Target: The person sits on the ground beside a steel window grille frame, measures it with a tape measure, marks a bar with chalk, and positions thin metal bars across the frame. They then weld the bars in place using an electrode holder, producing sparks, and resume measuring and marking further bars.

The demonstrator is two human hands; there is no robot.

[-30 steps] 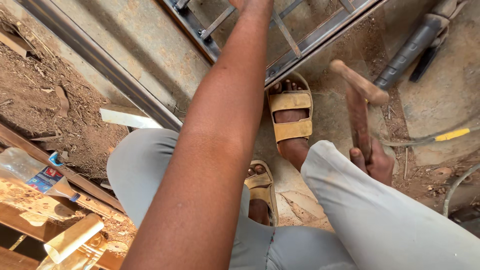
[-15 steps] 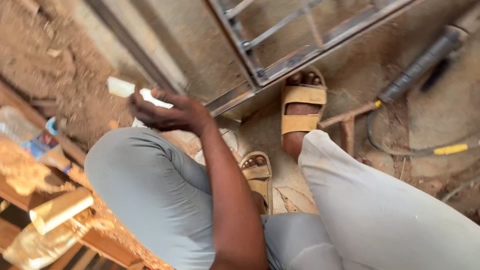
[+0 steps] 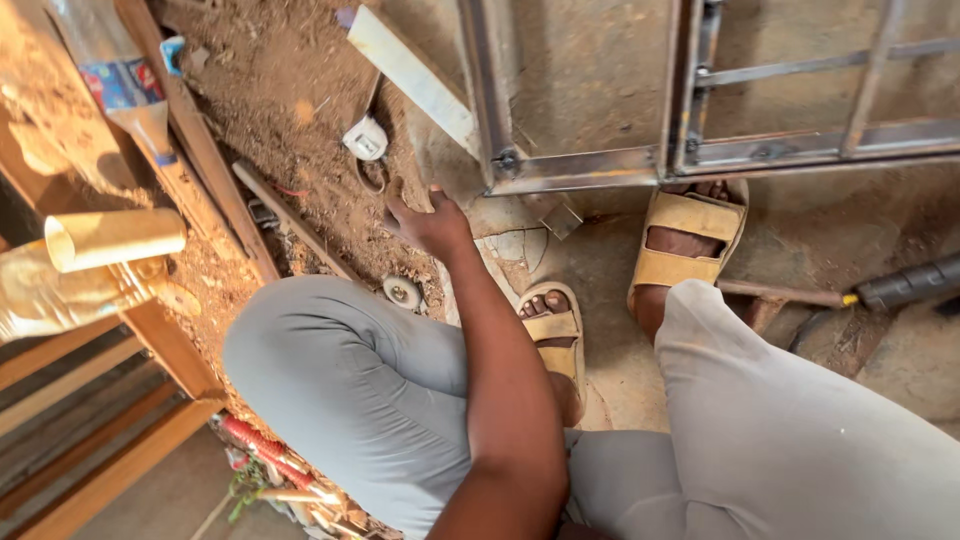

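Left hand [image 3: 432, 222] is shown with fingers loosely curled, nothing gripped, resting on gritty dirt ground [image 3: 290, 120]. Just beyond the fingers a welded grey steel frame [image 3: 580, 170] is laid flat; a small white boxy object [image 3: 366, 140] is seen nearby.

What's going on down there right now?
A person in grey trousers and tan sandals crouches on the dirt beside a metal frame. Their left hand reaches down to the ground near the frame's corner, fingers spread, holding nothing that shows. A small white object and a round disc lie close by. The right hand is out of view. A tool handle lies by the right foot.
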